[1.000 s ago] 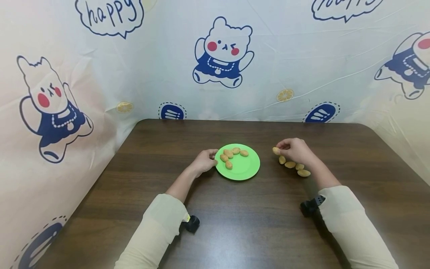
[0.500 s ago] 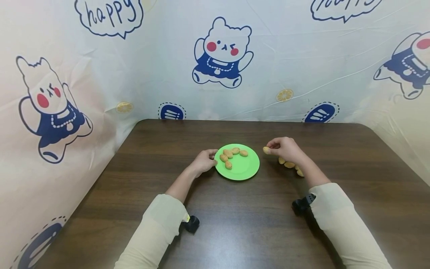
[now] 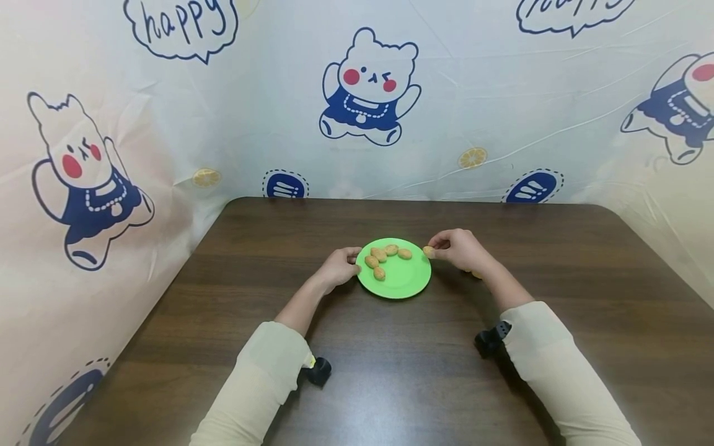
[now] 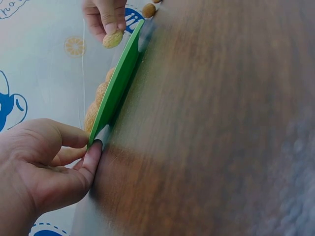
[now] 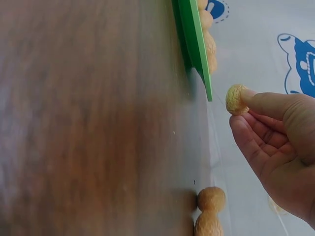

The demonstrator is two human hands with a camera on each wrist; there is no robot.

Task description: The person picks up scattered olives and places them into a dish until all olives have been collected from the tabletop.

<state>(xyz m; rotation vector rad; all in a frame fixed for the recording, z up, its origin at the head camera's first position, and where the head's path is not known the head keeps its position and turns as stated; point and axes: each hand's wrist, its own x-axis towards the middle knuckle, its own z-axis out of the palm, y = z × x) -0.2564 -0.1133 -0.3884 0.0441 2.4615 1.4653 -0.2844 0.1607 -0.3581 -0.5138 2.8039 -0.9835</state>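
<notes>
Tan peanuts [image 3: 476,274] half-hidden behind right hand [image 3: 461,248]

Green plate [image 3: 403,283] free at near right, peanuts [image 3: 379,254] crowding left and far, half-hidden peanuts [image 5: 211,199] possibly blocking rightward

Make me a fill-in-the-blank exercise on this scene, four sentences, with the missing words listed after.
1. The left hand grips the rim of the plate, which is coloured ____.
2. In the head view, the peanut pinched by the right hand appears at the plate's ____ edge (left or right).
3. The table is coloured ____.
4. The left speech bubble on the backdrop reads "____".

Missing words: green; right; brown; happy.
</notes>
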